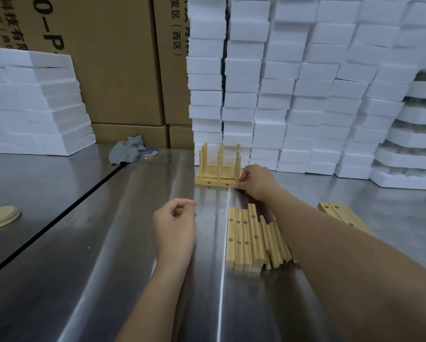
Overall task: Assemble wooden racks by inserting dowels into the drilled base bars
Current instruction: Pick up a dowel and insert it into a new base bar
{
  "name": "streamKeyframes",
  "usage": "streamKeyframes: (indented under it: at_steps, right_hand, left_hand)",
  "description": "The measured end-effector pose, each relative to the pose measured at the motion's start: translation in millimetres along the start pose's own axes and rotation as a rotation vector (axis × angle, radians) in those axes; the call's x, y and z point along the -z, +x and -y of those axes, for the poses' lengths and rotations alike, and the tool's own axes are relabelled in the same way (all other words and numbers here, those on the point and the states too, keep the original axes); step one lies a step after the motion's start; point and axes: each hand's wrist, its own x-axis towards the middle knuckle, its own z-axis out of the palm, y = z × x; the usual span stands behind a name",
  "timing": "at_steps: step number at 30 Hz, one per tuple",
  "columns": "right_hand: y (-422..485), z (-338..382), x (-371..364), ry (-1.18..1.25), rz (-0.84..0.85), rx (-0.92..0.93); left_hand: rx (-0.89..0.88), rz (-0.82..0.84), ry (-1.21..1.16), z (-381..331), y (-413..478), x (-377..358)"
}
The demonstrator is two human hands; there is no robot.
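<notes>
The right hand (pixel 255 181) pinched the far rack (pixel 218 170); the slack, empty left hand (pixel 175 224) hung nearer the lengthwise base bars (pixel 244 240)

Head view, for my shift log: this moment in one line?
right hand: pinches end of assembled rack | left hand: loosely curled, empty | base bars, dowels: lying loose
</notes>
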Motion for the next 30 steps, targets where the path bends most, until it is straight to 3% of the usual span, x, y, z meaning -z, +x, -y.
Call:
streamKeyframes:
  at_steps: [30]
  right_hand:
    - [1.6, 9.5, -2.0, -0.081, 0.0, -0.009]
  left_hand:
    - [0.006, -0.006, 0.036, 3.1, 2.8, -0.7]
